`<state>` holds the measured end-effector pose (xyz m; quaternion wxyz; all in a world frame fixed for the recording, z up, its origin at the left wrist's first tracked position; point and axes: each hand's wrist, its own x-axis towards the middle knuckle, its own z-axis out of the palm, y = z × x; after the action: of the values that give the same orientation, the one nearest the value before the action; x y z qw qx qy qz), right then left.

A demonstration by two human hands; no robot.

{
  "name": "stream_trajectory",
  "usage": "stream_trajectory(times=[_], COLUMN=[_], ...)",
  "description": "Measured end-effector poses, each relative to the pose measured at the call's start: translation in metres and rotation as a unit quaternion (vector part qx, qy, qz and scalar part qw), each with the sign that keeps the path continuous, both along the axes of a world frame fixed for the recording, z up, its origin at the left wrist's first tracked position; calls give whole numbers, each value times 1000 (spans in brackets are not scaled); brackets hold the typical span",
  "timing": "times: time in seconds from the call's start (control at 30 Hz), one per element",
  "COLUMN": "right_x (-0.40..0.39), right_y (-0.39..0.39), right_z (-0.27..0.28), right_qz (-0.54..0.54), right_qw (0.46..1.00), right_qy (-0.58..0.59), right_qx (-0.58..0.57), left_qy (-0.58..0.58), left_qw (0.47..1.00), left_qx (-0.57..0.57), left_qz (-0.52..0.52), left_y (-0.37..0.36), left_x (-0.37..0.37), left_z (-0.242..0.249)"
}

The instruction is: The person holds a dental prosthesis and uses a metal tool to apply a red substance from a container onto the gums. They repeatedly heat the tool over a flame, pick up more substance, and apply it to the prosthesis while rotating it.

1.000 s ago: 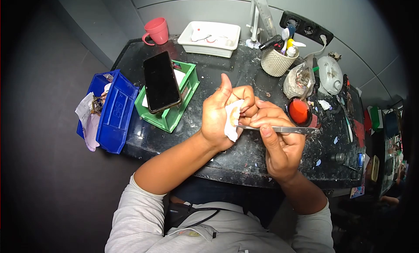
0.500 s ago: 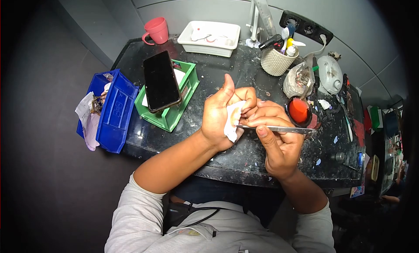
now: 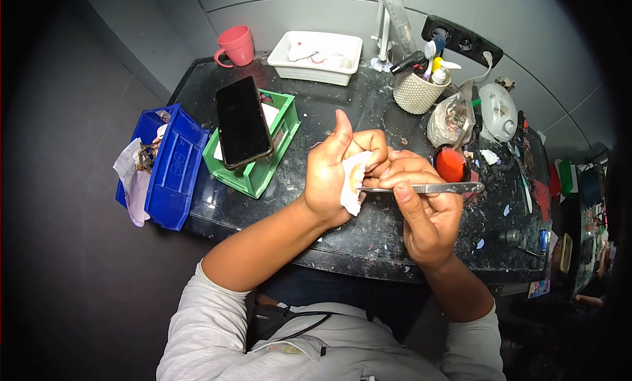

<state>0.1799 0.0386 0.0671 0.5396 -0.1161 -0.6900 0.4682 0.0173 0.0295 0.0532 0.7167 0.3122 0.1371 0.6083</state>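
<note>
My left hand, thumb pointing up, is curled around a white plaster dental cast with a tan patch and a rough edge. In my right hand is a scalpel with a flat metal handle, pinched between thumb and fingers. The handle points right, and its working tip reaches the right edge of the cast. Its exact contact with the cast is too small to make out. The fingertips of both hands are close together.
A phone rests on a green bin, beside a blue bin. Behind are a pink mug and a white tray. Right stand a brush holder and a red-filled pot. White scraps litter the black worktop.
My right hand and the scalpel have shifted slightly to the right, and the handle lies more level. My left hand and the cast have barely moved.
</note>
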Motion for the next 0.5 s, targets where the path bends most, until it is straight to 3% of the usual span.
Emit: stream_trajectory(times=[0.5], right_x=[1], right_y=[-3], right_z=[-5], right_qz=[-12], right_qw=[999], right_qy=[-6], right_qx=[-34], left_qy=[102], left_qw=[990], left_qx=[21], left_qz=[91], left_y=[-1], left_x=[3], left_z=[8])
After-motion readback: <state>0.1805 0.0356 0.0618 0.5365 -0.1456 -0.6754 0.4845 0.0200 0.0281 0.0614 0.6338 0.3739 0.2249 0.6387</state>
